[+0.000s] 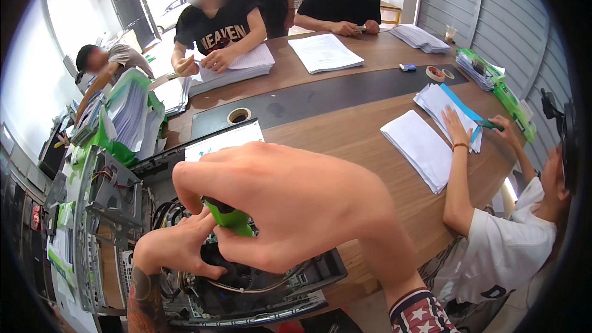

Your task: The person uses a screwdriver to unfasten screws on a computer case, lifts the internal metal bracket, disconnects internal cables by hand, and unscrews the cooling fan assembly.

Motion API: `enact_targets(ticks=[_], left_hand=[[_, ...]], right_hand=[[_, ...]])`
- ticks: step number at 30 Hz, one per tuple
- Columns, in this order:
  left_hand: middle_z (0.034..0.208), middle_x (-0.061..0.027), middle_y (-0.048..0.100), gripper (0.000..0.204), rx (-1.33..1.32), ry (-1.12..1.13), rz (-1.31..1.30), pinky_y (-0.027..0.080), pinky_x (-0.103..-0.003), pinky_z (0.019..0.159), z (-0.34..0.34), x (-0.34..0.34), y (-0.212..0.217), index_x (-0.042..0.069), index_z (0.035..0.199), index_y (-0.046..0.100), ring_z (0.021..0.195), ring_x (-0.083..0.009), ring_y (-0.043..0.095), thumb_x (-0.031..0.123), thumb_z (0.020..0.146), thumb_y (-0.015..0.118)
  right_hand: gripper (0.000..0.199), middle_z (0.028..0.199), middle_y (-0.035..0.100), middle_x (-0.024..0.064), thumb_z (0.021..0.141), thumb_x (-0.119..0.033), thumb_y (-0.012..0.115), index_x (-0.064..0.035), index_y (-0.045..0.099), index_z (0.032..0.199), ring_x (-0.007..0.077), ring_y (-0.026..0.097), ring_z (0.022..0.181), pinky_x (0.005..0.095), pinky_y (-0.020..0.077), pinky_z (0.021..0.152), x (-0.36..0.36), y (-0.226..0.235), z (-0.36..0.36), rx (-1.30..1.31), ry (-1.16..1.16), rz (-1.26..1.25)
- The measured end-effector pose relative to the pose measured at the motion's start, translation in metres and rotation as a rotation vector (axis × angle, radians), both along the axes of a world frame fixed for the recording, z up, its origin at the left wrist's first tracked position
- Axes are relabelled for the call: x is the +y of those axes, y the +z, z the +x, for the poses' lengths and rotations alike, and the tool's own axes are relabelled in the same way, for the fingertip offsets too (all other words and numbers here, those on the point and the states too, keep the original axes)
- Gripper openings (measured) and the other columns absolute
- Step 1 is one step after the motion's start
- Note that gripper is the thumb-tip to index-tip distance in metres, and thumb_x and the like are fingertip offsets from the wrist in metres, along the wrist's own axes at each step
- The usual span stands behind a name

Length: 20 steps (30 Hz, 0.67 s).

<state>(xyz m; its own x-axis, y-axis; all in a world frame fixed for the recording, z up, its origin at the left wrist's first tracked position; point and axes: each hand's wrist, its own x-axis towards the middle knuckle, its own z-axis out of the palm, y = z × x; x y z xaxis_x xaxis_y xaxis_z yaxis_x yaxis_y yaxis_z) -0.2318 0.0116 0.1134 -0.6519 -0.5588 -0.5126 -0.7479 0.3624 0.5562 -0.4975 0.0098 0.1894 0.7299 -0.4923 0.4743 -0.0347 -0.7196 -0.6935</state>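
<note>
My right hand (pixel 296 203) is closed round the green-and-black handle of a screwdriver (pixel 231 219), over an opened computer case (pixel 327 271). The tool's shaft and tip are hidden by my hands. Just to the left and lower, my left hand (pixel 179 246) reaches into the case, index finger stretched to the tool and thumb apart. Beneath its fingers lies a black round part (pixel 237 274), perhaps a cooling fan, with cables (pixel 163 219) around it. My left hand's other fingers are partly hidden.
A metal frame (pixel 105 191) stands up at the case's left. Beyond are a tape roll (pixel 239 115) and stacked papers (pixel 259 65). At the right, a person in a white shirt (pixel 512 240) handles papers (pixel 425 148) with a green-handled tool (pixel 490 125). Other people sit across the table.
</note>
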Motion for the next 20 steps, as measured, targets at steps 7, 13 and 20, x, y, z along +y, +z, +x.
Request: enact_targets(ticks=[7,13,20], left_hand=[[0.156,-0.0232,0.026,0.11,0.055,-0.007,-0.004,0.031,-0.059,0.114,-0.012,0.003,-0.001,0.011,0.155,0.024,0.145,-0.0459,0.028,0.036,0.068,0.086],[0.152,-0.0243,0.037,0.113,0.062,0.016,-0.035,0.033,-0.05,0.115,0.011,-0.005,-0.004,0.011,0.156,0.021,0.143,-0.0438,0.032,0.034,0.067,0.086],[0.157,-0.0197,0.027,0.113,0.027,0.002,0.028,0.032,-0.053,0.115,-0.012,0.004,0.002,0.012,0.156,0.022,0.144,-0.0426,0.032,0.037,0.067,0.086]], right_hand=[[0.042,0.066,0.061,0.0221,0.078,-0.033,0.069,0.006,0.053,0.075,0.0404,0.062,0.068,0.0439,0.0499,0.064,-0.002,-0.002,-0.002,0.018,0.004,0.019],[0.041,0.072,0.063,0.0232,0.08,-0.033,0.069,0.0062,0.055,0.08,0.04,0.063,0.072,0.044,0.0502,0.066,-0.001,-0.001,0.0,0.003,0.008,-0.051],[0.039,0.069,0.063,0.0237,0.081,-0.03,0.071,0.0073,0.057,0.086,0.0404,0.065,0.073,0.0443,0.0511,0.067,0.0,0.0,0.001,0.038,0.001,-0.035]])
